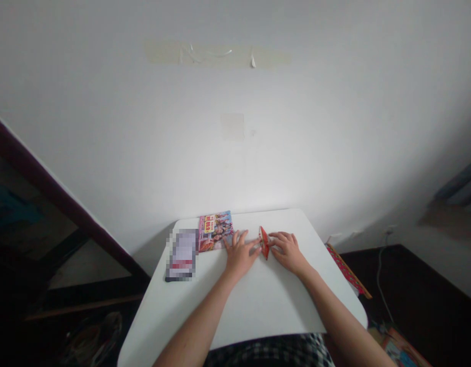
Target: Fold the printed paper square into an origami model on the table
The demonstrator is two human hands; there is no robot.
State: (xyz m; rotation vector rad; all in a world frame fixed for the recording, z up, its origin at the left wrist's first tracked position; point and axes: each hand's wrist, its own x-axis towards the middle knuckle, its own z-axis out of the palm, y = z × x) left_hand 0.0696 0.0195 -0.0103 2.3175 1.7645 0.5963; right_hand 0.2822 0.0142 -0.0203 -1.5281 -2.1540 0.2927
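Observation:
A small folded piece of red printed paper (pixel 264 243), pointed at both ends, is between my two hands near the middle of the white table (pixel 273 300). My left hand (pixel 241 255) has its index finger and thumb at the left side of the paper, with its other fingers spread over the tabletop. From the right, my right hand (pixel 288 252) holds the opposite side with thumb and fingertips. Just beyond my left hand lies a colourful printed flyer (pixel 214 234), its lower right corner close to my fingers.
A phone (pixel 183 255) with a blurred screen lies at the table's left edge, beside the flyer. The white wall (pixel 235 168) rises directly behind the table. A red patterned item (pixel 345 270) is beside the right edge, and a cable (pixel 379 275) hangs farther right.

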